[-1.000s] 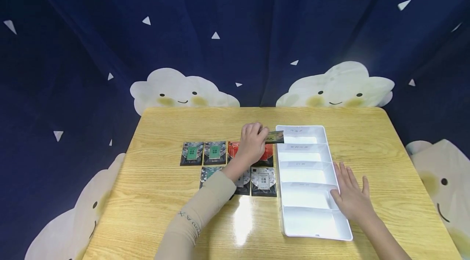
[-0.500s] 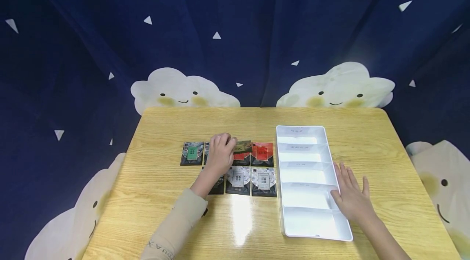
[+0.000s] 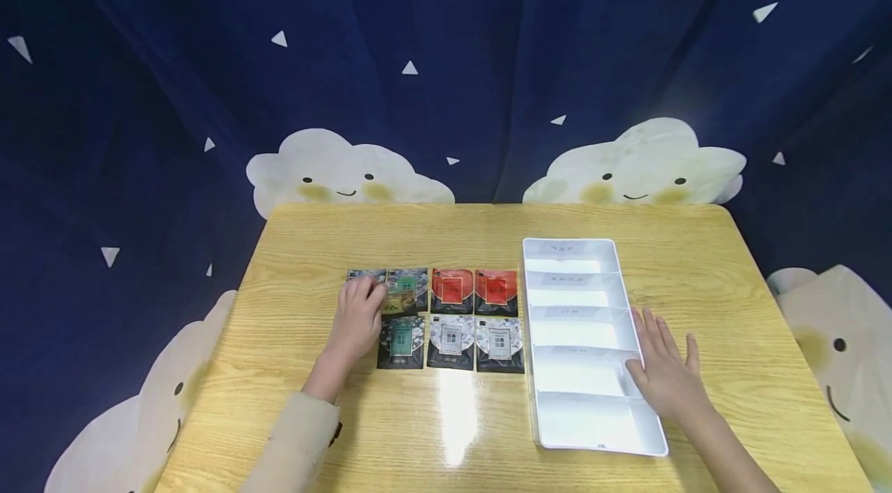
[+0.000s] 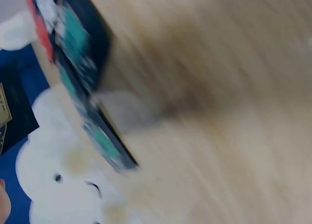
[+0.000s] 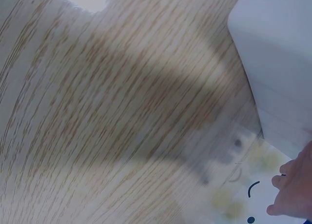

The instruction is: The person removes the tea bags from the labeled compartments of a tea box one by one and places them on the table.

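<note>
My left hand (image 3: 357, 316) holds a dark tea packet with an olive-yellow label (image 3: 399, 302) above the left end of the packet rows. The held packet also shows at the left edge of the left wrist view. Under and beside it lie green-label tea packets (image 3: 402, 338), one mostly hidden behind the hand. My right hand (image 3: 667, 373) lies with spread fingers along the right side of a white compartment box (image 3: 585, 425), its thumb at the rim. In the right wrist view, part of that hand (image 5: 296, 190) appears beside the white box wall (image 5: 273, 53).
Two red-label tea packets (image 3: 452, 291) lie in the back row. Two white-label tea packets (image 3: 451, 340) are in front of them, close to the box's left side. Dividers split the box into several compartments. The wooden table (image 3: 488, 234) meets a dark blue curtain (image 3: 446, 29) behind.
My left hand has carried the olive-label packet leftward, from the box's far left corner past the red packets to the green ones. The right hand has stayed in place.
</note>
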A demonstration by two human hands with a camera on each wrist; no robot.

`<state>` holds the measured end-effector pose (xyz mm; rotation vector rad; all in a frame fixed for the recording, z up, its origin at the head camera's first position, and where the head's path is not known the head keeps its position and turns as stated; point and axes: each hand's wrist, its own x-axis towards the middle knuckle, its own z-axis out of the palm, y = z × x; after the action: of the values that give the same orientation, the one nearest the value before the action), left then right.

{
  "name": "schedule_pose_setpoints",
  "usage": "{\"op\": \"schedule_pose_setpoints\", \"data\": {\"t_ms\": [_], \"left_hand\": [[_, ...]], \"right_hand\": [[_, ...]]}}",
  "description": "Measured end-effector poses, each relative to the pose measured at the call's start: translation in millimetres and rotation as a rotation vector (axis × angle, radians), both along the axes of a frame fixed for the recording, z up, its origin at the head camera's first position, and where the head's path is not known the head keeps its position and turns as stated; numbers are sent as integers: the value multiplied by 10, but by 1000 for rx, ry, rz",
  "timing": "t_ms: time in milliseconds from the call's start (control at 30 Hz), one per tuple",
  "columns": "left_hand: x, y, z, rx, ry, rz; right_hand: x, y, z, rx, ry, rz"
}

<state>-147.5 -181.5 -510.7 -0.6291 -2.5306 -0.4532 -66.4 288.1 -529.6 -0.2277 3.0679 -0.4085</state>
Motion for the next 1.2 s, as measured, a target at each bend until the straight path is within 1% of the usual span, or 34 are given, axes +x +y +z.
{"op": "schedule_pose_setpoints", "data": {"t_ms": [167, 267, 400, 500, 700, 900, 1067, 1200], "left_hand": [[60, -282, -52, 17, -54, -4], [116, -425, -69, 25, -101, 15], [193, -572, -109, -6, -182, 52], [234, -640, -147, -41, -236, 68], [256, -715, -248, -115, -325, 83], [219, -755, -380, -225, -398, 117], [198, -716, -466, -278, -412, 159], [189, -670, -533, -288, -400, 199]], "right_hand": [[-6, 3, -5, 5, 0, -2], [-8, 3, -3, 7, -2, -2], [-5, 1, 5, 6, -7, -2], [-2, 0, 14, 3, -9, 0], [0, -4, 13, 2, -12, 1], [-2, -5, 3, 6, -13, -2], [-2, -9, 17, 4, -12, 2], [2, -10, 15, -6, -5, 7]]}}
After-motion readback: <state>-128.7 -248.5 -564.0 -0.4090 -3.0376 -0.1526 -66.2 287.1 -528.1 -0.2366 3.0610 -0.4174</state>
